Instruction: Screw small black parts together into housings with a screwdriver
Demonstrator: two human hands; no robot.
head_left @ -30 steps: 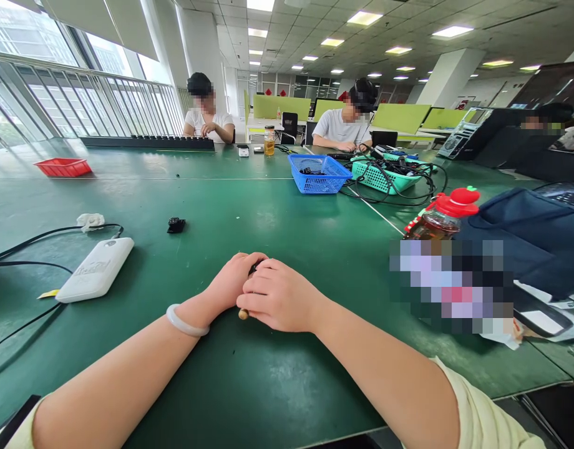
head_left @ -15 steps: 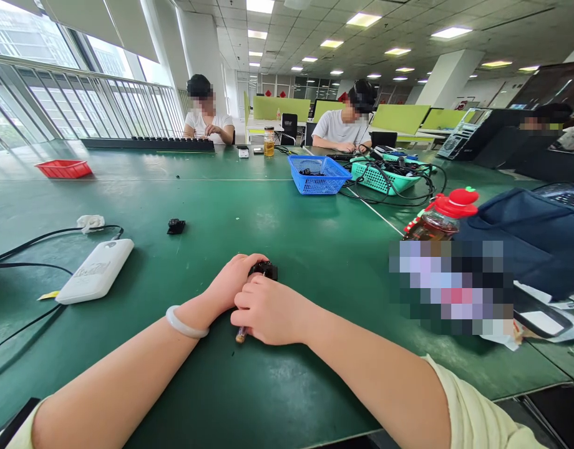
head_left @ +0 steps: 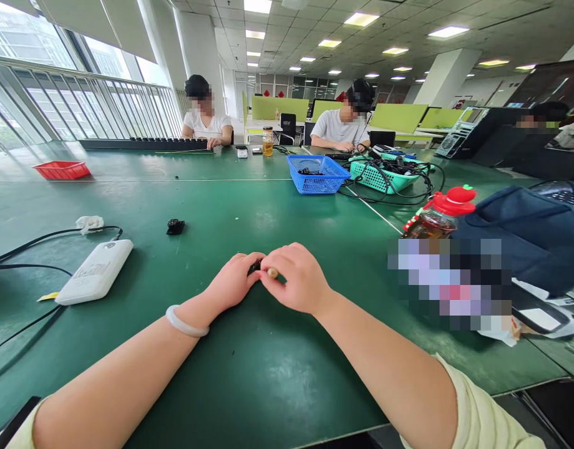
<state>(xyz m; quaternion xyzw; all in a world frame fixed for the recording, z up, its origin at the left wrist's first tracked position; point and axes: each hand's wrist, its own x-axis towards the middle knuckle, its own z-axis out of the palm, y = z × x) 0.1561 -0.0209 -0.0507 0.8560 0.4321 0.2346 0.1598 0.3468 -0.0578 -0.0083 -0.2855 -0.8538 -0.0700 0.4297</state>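
My left hand (head_left: 233, 280) is closed on a small black object (head_left: 254, 267) at the table's middle, and most of that object is hidden by my fingers. Close against it on the right, my right hand (head_left: 299, 277) is curled around a slim stick-like tool with a round tan end (head_left: 272, 272). The tan end points toward me, while the tool's other end is out of sight behind my hand. A small black piece (head_left: 175, 226) lies apart on the green table (head_left: 287, 386), farther off to the left.
At left lies a white power bank (head_left: 96, 272) with black cables. A red basket (head_left: 62, 169), a blue basket (head_left: 319, 174) and a teal basket (head_left: 385, 178) with cables stand farther back. A red-lidded bottle (head_left: 441, 215) and dark blue bag (head_left: 525, 234) are at right. Two people sit opposite.
My right hand has moved up and to the right, turning the tool so its tan end faces me. My left hand stays on the black object.
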